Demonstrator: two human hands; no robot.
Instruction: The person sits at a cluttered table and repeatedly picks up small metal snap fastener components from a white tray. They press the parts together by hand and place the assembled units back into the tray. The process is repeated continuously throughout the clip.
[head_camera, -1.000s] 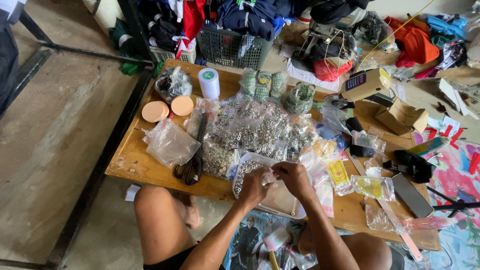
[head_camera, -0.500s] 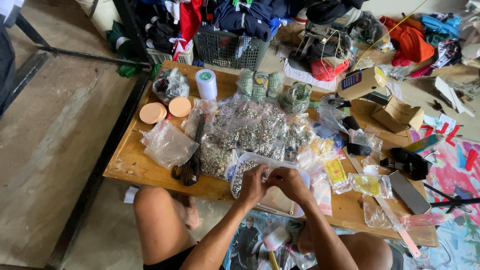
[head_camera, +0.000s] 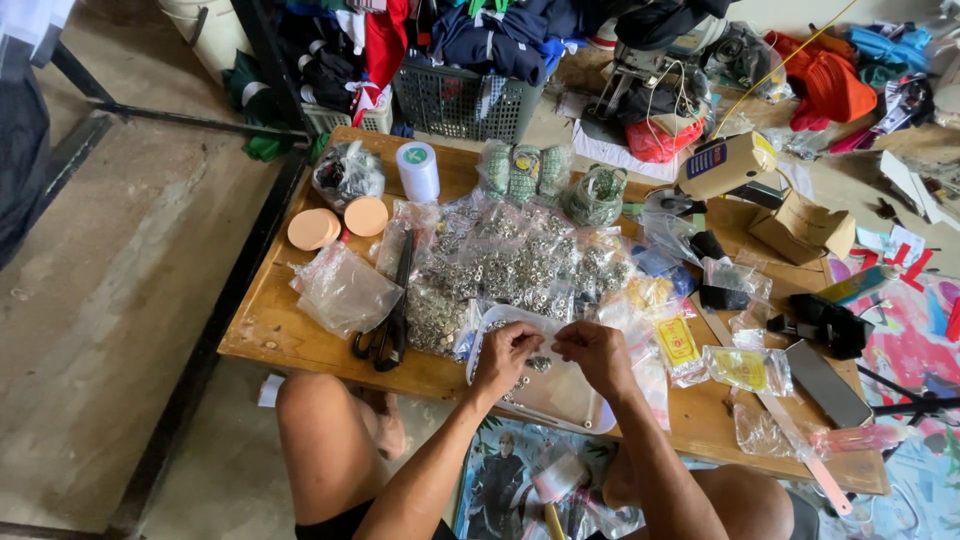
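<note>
I see the left hand (head_camera: 508, 352) and the right hand (head_camera: 598, 352) close together over a white tray (head_camera: 560, 398) at the near edge of the wooden worktop (head_camera: 262, 325). Both grips are pressed together, pinching something tiny between them. I cannot tell what it is. Small metal bits (head_camera: 538, 364) lie in the tray just under the hands. Black scissors (head_camera: 388, 325) lie to the left. Clear bags of metal rings (head_camera: 520, 255) sit just behind the tray.

Clear plastic bags of small metal parts (head_camera: 520, 255) crowd the table's middle; yellow-labelled packets (head_camera: 678, 342) lie right of them. An open cardboard box (head_camera: 805, 228) sits at the far right; a white roll with a green label (head_camera: 418, 170) stands behind.
</note>
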